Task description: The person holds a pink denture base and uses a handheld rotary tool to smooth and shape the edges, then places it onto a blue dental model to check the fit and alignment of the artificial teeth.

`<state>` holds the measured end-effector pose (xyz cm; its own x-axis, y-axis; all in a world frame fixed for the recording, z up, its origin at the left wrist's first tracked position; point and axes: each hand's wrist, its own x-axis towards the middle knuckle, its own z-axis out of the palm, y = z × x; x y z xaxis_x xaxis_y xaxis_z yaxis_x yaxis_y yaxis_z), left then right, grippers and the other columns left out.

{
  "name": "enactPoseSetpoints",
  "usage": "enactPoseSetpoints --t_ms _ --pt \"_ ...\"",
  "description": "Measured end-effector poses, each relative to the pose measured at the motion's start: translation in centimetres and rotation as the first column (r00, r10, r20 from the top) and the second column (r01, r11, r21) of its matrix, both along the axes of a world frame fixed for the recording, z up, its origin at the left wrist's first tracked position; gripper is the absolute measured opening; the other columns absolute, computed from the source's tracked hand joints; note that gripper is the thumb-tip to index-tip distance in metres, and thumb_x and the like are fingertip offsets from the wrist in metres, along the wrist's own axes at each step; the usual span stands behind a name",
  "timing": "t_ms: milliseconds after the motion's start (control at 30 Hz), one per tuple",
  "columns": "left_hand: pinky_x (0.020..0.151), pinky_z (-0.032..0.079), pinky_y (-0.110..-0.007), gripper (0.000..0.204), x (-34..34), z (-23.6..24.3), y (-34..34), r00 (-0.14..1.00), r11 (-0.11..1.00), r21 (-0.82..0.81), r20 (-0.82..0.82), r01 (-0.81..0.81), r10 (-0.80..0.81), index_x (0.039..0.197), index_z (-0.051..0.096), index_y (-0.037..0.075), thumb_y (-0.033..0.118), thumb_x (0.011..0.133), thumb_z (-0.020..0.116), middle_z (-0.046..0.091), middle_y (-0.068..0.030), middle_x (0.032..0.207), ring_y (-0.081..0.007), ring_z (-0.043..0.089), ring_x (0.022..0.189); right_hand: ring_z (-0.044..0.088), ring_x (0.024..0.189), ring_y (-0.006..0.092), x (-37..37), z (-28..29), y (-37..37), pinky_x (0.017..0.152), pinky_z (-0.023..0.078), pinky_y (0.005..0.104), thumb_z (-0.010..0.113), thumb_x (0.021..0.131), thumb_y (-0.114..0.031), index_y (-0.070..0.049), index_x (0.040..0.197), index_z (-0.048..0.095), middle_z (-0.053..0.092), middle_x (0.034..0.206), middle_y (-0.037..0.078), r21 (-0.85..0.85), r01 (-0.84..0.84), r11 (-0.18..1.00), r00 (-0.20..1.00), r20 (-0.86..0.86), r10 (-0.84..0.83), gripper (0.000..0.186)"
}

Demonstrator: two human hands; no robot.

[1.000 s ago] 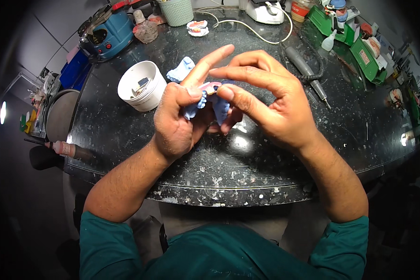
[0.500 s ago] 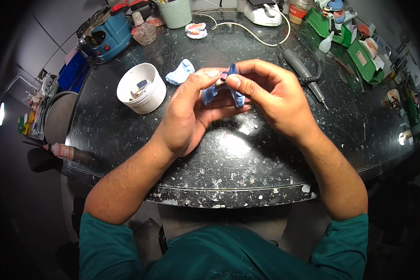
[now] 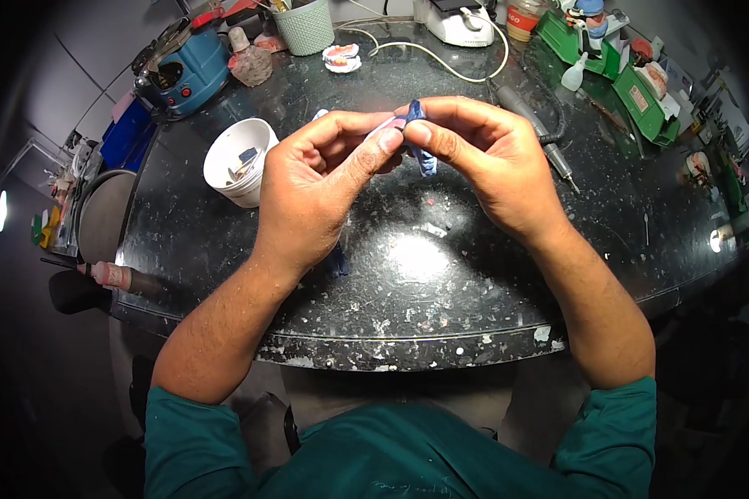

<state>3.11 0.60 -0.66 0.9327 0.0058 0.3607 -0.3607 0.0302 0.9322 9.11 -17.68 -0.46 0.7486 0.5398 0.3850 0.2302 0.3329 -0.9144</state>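
Observation:
My left hand (image 3: pixel 320 187) and my right hand (image 3: pixel 491 162) meet above the dark speckled worktop (image 3: pixel 408 274). Both pinch a small blue dental cast (image 3: pixel 420 150) between thumbs and fingertips, holding it up off the surface. Most of the cast is hidden by my fingers. A white cup (image 3: pixel 240 162) with small tools in it stands just left of my left hand.
A blue machine (image 3: pixel 183 66) and a green mesh pot (image 3: pixel 304 25) stand at the back left. A pink-and-white denture model (image 3: pixel 341 56), a white device (image 3: pixel 462 21) with a cord, a handpiece (image 3: pixel 533 129) and green holders (image 3: pixel 632 79) line the back and right.
Both hands have risen from the worktop and moved away from me with the blue cast. The fingers shifted from cupping it to a fingertip pinch.

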Motion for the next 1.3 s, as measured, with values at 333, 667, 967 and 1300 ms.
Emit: enactPoseSetpoints --t_ms 333,667,967,1300 --pt "0.087 0.055 -0.026 0.026 0.2 -0.4 0.3 0.999 0.996 -0.08 -0.018 0.026 -0.027 0.116 0.065 -0.003 0.009 0.093 0.067 0.071 -0.0099 0.103 -0.0132 0.068 0.093 0.068 0.091 0.0154 -0.6 0.2 0.2 0.084 0.055 0.0278 0.065 0.094 -0.008 0.007 0.112 0.068 0.072 0.099 0.012 -0.006 0.065 0.998 0.996 0.068 -0.065 0.023" --pt "0.088 0.055 -0.027 0.028 0.2 -0.5 0.4 0.997 0.991 -0.119 -0.028 0.065 -0.069 0.118 0.064 -0.003 0.01 0.093 0.067 0.071 -0.0112 0.104 -0.0139 0.068 0.094 0.067 0.095 0.0142 -0.7 0.0 0.1 0.088 0.053 0.027 0.067 0.093 -0.009 0.005 0.112 0.069 0.072 0.104 0.012 -0.03 0.126 0.992 0.988 0.097 -0.122 0.024" --pt "0.087 0.055 -0.029 0.026 0.6 -0.2 0.4 0.99 0.977 -0.191 -0.083 0.099 -0.116 0.114 0.064 -0.002 0.016 0.095 0.066 0.071 -0.0111 0.102 -0.0143 0.069 0.093 0.067 0.092 0.0137 0.0 -0.1 0.1 0.085 0.054 0.0274 0.066 0.094 -0.01 0.004 0.115 0.067 0.072 0.1 0.01 -0.047 0.117 0.992 0.985 0.131 -0.11 0.025" --pt "0.096 0.054 -0.042 0.036 0.7 -1.5 0.8 0.759 0.705 -0.672 -0.333 0.225 -0.56 0.122 0.055 0.0 0.029 0.102 0.051 0.063 -0.0161 0.111 -0.0247 0.065 0.102 0.063 0.098 0.0144 1.1 -0.6 0.0 0.088 0.051 0.0304 0.076 0.085 -0.012 -0.003 0.113 0.059 0.064 0.104 0.006 -0.055 0.223 0.973 0.92 0.343 -0.191 0.034"
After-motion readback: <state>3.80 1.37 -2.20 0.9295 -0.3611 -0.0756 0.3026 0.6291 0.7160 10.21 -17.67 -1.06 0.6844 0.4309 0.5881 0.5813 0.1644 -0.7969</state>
